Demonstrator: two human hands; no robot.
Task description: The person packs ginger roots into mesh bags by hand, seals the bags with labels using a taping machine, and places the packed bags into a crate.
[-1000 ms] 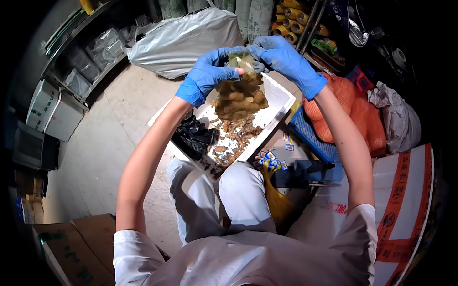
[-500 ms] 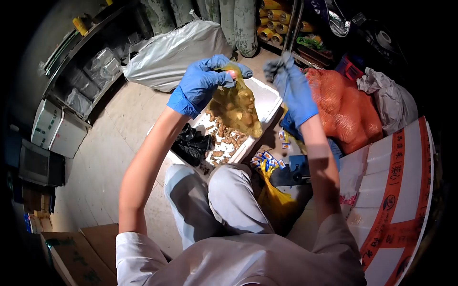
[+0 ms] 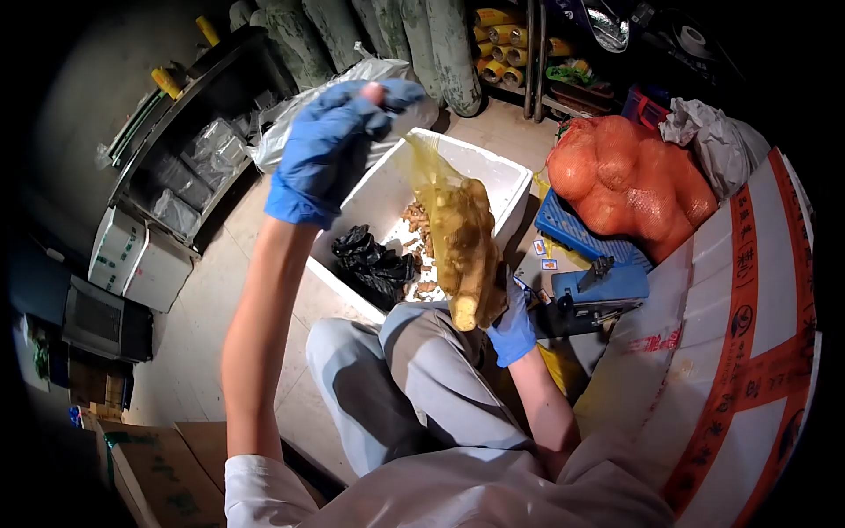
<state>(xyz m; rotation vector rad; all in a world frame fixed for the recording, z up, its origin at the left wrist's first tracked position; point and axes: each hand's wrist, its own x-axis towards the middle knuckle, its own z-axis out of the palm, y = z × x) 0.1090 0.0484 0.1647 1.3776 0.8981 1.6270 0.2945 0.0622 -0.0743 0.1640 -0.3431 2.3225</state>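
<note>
A translucent yellow plastic bag of knobbly ginger roots [image 3: 458, 238] stands tilted in front of me, its gathered top pointing up and its lower end near my knees. My right hand [image 3: 513, 327], in a blue glove with dark-stained fingers, grips the bag's lower right side; its fingertips are partly hidden behind the bag. My left hand [image 3: 326, 150], also blue-gloved, is raised left of the bag's top, fingers curled together and a bare fingertip showing. I see a gap between it and the bag. Behind is a white foam box [image 3: 502, 172] with loose ginger pieces [image 3: 417, 231] inside.
A crumpled black bag [image 3: 374, 264] lies in the box. To the right are a blue device [image 3: 603, 290], a blue crate [image 3: 576, 231] and orange net sacks [image 3: 629, 180]. A taped white carton [image 3: 704, 370] stands close on my right, a cardboard box [image 3: 167, 475] at lower left.
The yellow bag has swung upright and nearer to me. My left hand has moved left and come apart from its top. My right hand has dropped to the bag's lower side.
</note>
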